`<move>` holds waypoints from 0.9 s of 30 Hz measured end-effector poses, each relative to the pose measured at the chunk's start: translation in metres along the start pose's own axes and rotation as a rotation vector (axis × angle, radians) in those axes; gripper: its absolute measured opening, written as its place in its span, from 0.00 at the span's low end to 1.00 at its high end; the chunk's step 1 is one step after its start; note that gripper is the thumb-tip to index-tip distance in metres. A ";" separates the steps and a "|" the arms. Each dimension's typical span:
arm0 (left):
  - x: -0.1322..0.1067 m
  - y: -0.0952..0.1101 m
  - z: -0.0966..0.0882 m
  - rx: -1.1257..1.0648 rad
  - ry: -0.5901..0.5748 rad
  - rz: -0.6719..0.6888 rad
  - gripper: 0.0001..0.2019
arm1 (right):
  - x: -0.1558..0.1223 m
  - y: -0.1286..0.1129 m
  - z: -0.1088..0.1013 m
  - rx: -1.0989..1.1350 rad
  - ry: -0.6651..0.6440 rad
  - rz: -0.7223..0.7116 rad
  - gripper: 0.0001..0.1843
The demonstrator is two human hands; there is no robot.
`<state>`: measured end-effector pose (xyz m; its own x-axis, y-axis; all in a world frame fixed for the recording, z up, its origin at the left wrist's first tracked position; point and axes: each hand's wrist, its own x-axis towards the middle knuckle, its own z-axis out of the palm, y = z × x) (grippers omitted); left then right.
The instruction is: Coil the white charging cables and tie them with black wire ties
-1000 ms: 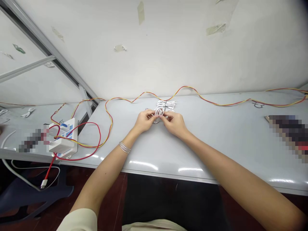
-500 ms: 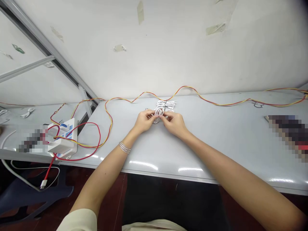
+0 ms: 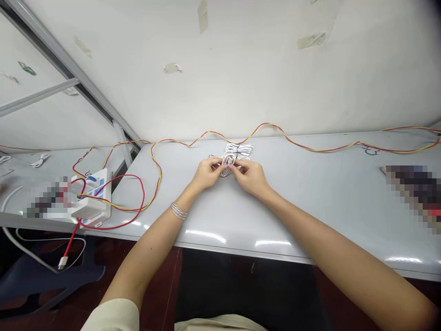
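Note:
Between my two hands is a white cable, wound into a small oval coil and held just above the tabletop. My left hand pinches the coil's left side with thumb and fingers. On its right side, my right hand grips it the same way, thumb tips close together at the front. Right behind the coil lies a bundle of white cable, bound at its middle with a dark tie. My fingers cover parts of the held coil, so its plug ends are hard to make out.
A grey table runs along a white wall. Red and yellow wires trail along its back edge. At left stands a white power strip with plugs and red wire loops. A blurred-out object lies at right; dark ties sit behind.
Both hands keep hold of the coiled cable in nearly the same place. The whole view has shifted very slightly; nothing else visibly differs.

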<state>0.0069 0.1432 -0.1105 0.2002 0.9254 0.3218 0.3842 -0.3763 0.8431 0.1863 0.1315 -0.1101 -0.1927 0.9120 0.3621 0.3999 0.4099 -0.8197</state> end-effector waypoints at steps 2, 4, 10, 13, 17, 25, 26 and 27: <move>0.000 0.000 0.000 0.006 0.007 0.010 0.12 | 0.000 0.000 0.000 -0.012 -0.001 0.002 0.14; 0.000 0.001 0.000 0.018 0.010 0.014 0.11 | 0.000 0.000 0.000 -0.018 0.000 0.001 0.14; -0.001 0.004 -0.001 0.040 -0.001 0.026 0.11 | 0.000 0.001 0.000 -0.016 0.002 -0.005 0.14; -0.001 0.004 -0.001 0.043 -0.014 0.025 0.11 | 0.001 0.001 0.000 -0.023 0.002 -0.011 0.15; -0.001 0.002 -0.001 0.036 -0.019 0.026 0.11 | 0.000 0.000 0.000 -0.029 0.004 -0.012 0.14; 0.000 0.002 -0.003 0.040 -0.060 0.025 0.15 | 0.000 0.000 -0.001 -0.021 -0.008 -0.012 0.15; 0.000 0.002 -0.003 0.039 -0.067 0.026 0.15 | 0.000 0.000 -0.001 -0.019 -0.008 -0.018 0.15; 0.000 0.002 -0.003 0.036 -0.074 0.025 0.16 | 0.000 -0.001 -0.001 -0.019 -0.009 -0.022 0.15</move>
<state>0.0048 0.1426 -0.1071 0.2754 0.9102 0.3092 0.4097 -0.4021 0.8188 0.1871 0.1315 -0.1091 -0.2096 0.9025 0.3764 0.4123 0.4306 -0.8029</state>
